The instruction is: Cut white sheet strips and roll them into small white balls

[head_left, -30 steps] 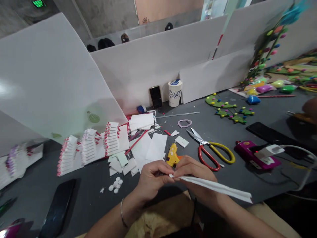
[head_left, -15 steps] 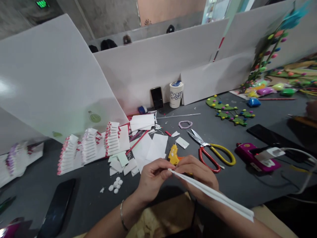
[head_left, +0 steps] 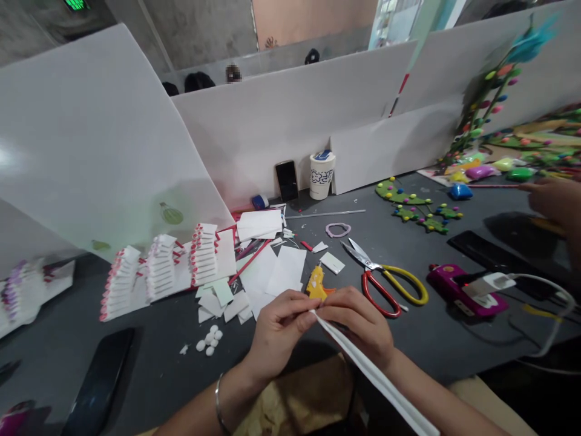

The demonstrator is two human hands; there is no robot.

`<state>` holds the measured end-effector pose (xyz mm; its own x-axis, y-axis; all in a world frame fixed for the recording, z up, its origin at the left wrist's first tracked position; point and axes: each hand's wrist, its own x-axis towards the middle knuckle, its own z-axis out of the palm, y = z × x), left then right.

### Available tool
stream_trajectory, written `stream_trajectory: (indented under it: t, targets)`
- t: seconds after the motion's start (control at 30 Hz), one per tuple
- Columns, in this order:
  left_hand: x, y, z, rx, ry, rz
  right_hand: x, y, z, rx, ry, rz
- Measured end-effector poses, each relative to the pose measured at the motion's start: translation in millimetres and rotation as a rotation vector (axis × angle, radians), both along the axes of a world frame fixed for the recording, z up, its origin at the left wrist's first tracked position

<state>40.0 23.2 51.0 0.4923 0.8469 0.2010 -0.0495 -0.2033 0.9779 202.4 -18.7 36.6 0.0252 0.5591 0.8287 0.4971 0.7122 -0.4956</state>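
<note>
A long, narrow white folded strip (head_left: 372, 367), paper or cloth by its look, runs from my fingertips down across my right forearm. My left hand (head_left: 284, 333) pinches its upper end between thumb and fingers. Close against it, my right hand (head_left: 356, 321) grips the same end, its fingers curled over the strip. The tips of both hands nearly touch. Just beyond them lies a yellow glue gun (head_left: 315, 281), partly hidden by my hands. Scissors (head_left: 374, 266) with one red and one yellow handle rest open to the right.
White cotton balls (head_left: 210, 340), paper pieces (head_left: 222, 300) and cards with red-tipped white rolls (head_left: 204, 254) lie left. A paper cup (head_left: 322, 175) stands by the white partition (head_left: 272, 127). A purple power strip (head_left: 467, 290) sits right, near another person's hand (head_left: 556, 200).
The strip's free end has swung down and left, toward my body. My hands keep their pinch. At the right, the other person's hand has reached further in, to a thin pinkish stick.
</note>
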Motion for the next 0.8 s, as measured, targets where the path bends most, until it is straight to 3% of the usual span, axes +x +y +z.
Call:
stream_trajectory:
  t: [0.17, 0.23, 0.33, 0.43, 0.5, 0.63, 0.8]
  targets:
    - [-1, 2, 2.8, -0.254, -0.086, -0.033, 3, 0, -5.4, -0.070, 0.043, 0.070]
    - [-1, 3, 4.3, -0.294, -0.093, -0.042, 4, 0, -7.7, -0.190, 0.134, 0.132]
    - [-4, 7, 5.7, -0.219, -0.098, -0.082, 6, 0, -8.0, -0.619, 0.389, 0.286]
    - [-8, 12, 5.5, -0.058, -0.050, -0.112, 7, -1, -5.0, -1.102, 0.665, 0.564]
    - [-10, 16, 5.3, 0.080, 0.025, -0.135, 7, -2, -2.9, -1.281, 0.779, 0.703]
    - [-13, 22, 6.7, 0.352, 0.172, -0.214, 7, -3, -1.3, -1.345, 0.830, 0.668]
    - [-14, 26, 11.2, 0.512, 0.328, -0.282, 9, -2, -4.2, -1.307, 0.696, 0.543]
